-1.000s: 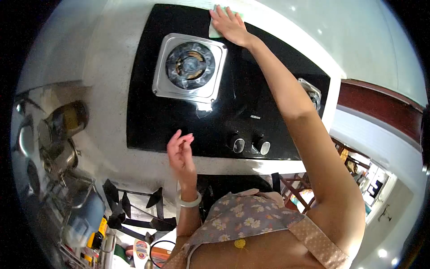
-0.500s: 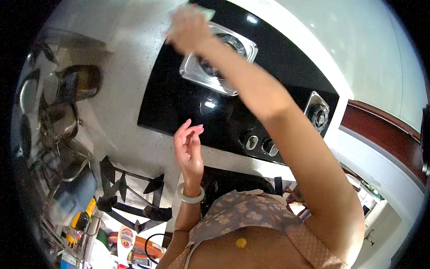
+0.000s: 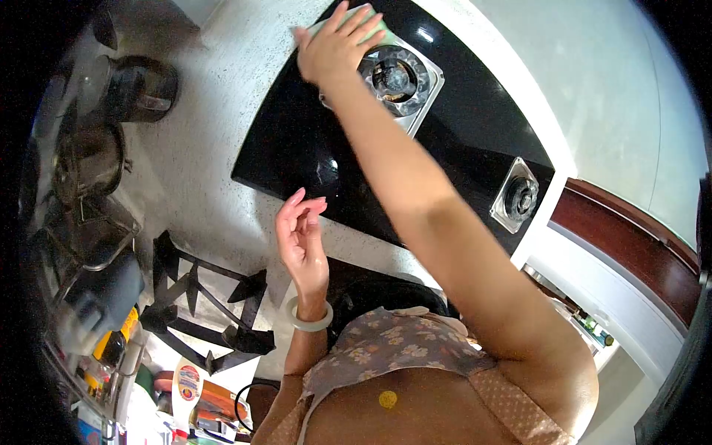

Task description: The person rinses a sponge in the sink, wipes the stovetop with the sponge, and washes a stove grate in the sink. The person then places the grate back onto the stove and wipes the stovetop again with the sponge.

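Observation:
My right hand (image 3: 337, 53) reaches across to the far corner of a black glass gas stove (image 3: 297, 141). Its fingers are spread over a pale green cloth (image 3: 374, 24), pressing it against the stove top beside the large burner (image 3: 400, 80). Much of the cloth is hidden beneath the palm and fingers. My left hand (image 3: 300, 237), with a pale bangle at the wrist, hovers near the stove's front left edge. Its fingers are loosely bent and apart, with nothing in them.
A black pan support (image 3: 204, 297) lies at the lower left. Metal pots (image 3: 89, 159) and a wire rack with bottles stand along the left. A smaller burner (image 3: 519, 196) sits at the stove's right, beside a white wall ledge (image 3: 560, 167).
My right hand has moved slightly right and down with the green cloth, from a blurred sweep to spread fingers. The view has shifted a little; my left hand keeps its loose pose.

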`<act>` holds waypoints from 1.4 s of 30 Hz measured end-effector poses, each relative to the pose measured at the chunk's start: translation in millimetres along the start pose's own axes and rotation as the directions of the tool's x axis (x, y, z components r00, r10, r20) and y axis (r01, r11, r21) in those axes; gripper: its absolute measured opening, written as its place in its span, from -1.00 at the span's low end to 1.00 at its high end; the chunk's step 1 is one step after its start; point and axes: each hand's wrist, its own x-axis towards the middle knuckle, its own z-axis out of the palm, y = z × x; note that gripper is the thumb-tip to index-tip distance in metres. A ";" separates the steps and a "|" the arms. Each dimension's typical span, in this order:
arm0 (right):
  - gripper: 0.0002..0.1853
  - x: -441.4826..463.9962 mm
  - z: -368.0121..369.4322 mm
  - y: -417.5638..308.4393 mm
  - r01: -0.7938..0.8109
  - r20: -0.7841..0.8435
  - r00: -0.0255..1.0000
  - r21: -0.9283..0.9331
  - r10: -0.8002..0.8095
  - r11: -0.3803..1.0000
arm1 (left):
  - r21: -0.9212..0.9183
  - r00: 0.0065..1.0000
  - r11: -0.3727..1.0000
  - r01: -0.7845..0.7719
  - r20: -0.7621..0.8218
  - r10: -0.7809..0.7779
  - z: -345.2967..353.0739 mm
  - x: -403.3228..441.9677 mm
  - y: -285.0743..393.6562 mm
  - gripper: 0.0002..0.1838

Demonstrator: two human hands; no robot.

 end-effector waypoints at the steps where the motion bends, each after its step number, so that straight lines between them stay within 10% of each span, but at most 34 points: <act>1: -0.12 -17.1 -12.1 -9.6 0.034 0.057 0.998 0.008 -0.034 0.999 | -0.018 1.000 1.000 0.018 -0.012 -0.018 -1.6 -2.3 -4.4 -0.69; 9: -0.13 -19.7 -8.6 -26.9 -0.022 -0.045 0.999 0.051 0.025 0.998 | -0.029 0.988 0.999 0.014 -0.156 -0.019 -13.1 -4.5 2.3 -0.70; 20: -0.19 -134.3 -116.9 66.5 0.423 0.339 0.804 0.252 -0.489 0.870 | -0.112 0.992 0.994 -0.003 -0.125 -0.011 -14.4 -16.9 4.6 -0.67; 34: -0.27 -160.4 -141.0 134.9 0.430 0.307 0.822 0.215 -0.479 0.877 | -0.148 0.991 0.988 0.037 -0.122 -0.056 4.0 -51.6 3.9 -0.75; 42: -0.30 -127.0 -89.4 53.7 0.510 0.115 0.823 0.280 -0.556 0.813 | -0.041 0.991 0.994 0.097 -0.092 -0.100 13.0 -67.1 12.0 -0.73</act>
